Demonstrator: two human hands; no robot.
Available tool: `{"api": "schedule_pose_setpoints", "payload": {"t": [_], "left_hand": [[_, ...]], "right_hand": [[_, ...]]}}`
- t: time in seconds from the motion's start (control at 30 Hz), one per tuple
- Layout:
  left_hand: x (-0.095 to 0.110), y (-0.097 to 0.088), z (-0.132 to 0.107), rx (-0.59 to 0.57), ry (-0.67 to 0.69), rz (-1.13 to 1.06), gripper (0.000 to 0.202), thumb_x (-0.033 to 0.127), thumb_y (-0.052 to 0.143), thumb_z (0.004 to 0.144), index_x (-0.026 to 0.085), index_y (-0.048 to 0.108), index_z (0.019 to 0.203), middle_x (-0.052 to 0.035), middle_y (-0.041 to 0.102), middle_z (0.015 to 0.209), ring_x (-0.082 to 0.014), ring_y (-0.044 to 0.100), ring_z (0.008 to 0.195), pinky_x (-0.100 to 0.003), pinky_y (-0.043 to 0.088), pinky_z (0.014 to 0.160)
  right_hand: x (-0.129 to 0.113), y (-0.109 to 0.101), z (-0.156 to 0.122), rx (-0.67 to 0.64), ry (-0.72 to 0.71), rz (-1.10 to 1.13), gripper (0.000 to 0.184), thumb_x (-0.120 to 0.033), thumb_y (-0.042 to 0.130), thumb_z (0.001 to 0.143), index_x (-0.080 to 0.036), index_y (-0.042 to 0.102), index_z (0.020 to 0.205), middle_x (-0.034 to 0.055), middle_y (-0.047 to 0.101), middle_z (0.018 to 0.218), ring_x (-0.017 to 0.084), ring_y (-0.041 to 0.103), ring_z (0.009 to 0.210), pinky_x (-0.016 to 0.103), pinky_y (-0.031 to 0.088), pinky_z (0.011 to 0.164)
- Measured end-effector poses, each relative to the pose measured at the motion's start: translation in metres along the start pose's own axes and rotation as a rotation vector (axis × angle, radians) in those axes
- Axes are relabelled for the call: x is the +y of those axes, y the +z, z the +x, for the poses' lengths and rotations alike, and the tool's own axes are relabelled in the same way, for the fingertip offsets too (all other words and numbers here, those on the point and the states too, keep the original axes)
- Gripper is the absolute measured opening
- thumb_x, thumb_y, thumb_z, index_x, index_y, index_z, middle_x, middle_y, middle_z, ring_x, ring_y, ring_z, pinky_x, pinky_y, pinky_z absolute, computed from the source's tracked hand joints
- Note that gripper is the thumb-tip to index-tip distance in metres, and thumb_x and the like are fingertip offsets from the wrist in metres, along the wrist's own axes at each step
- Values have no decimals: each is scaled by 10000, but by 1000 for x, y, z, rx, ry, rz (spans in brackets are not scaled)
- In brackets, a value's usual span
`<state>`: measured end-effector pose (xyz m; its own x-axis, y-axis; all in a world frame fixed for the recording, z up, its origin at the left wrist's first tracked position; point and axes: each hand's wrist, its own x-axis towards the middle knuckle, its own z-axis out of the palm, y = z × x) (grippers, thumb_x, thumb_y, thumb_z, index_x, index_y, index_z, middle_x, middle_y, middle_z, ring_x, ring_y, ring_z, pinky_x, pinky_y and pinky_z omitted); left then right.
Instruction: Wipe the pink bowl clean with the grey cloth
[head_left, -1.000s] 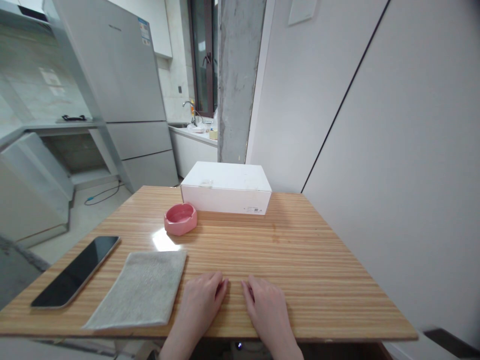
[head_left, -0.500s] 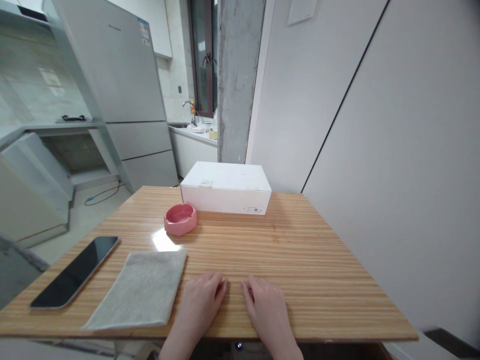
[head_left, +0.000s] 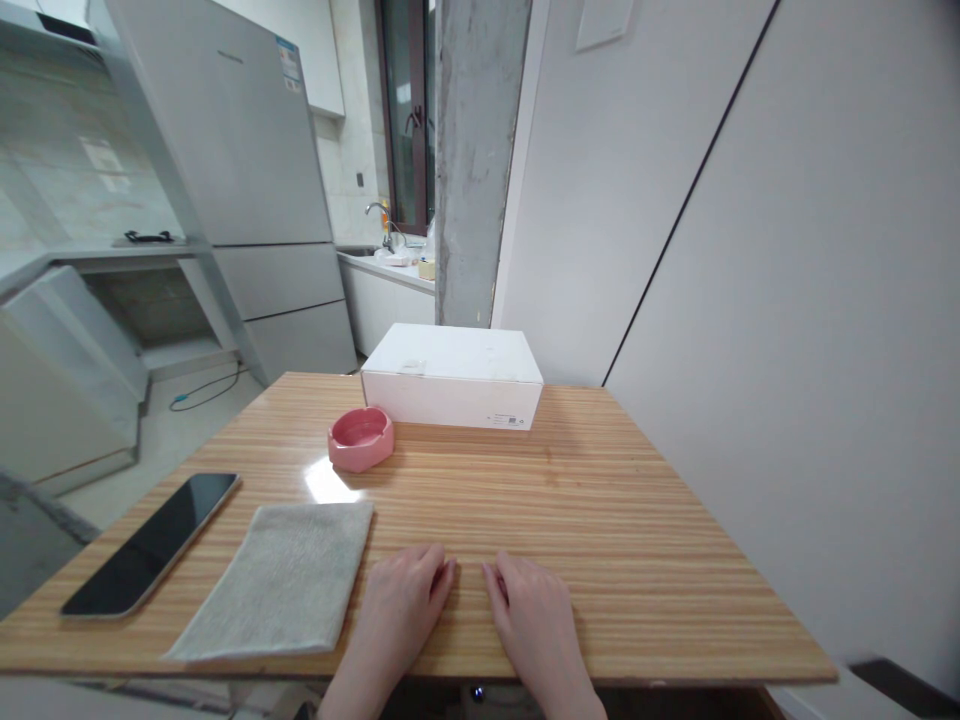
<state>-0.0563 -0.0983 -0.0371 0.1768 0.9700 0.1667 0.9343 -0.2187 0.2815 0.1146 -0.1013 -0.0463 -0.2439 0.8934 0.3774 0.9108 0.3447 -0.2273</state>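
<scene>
My left hand (head_left: 405, 605) flat on worktop (head_left: 600, 520), palm down, empty. My right hand (head_left: 534, 612) just beside it, also flat, empty. Grey cloth (head_left: 281, 580) just left of left hand. Phone (head_left: 150, 542) further left, screen dark. Pink ashtray (head_left: 361, 438) beyond cloth, near white box (head_left: 453, 375).
</scene>
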Motion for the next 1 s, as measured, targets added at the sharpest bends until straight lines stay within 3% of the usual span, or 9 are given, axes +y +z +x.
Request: {"api": "schedule_pose_setpoints", "payload": {"t": [1.0], "left_hand": [[2, 1, -2, -38, -38, -39, 317, 316, 340, 926, 203, 570, 740, -37, 677, 759, -200, 632, 725, -295, 370, 631]], "right_hand": [[0, 0, 0, -26, 2, 2, 251, -216, 413, 926, -214, 514, 696, 16, 629, 635, 172, 584, 586, 265, 246, 565]]}}
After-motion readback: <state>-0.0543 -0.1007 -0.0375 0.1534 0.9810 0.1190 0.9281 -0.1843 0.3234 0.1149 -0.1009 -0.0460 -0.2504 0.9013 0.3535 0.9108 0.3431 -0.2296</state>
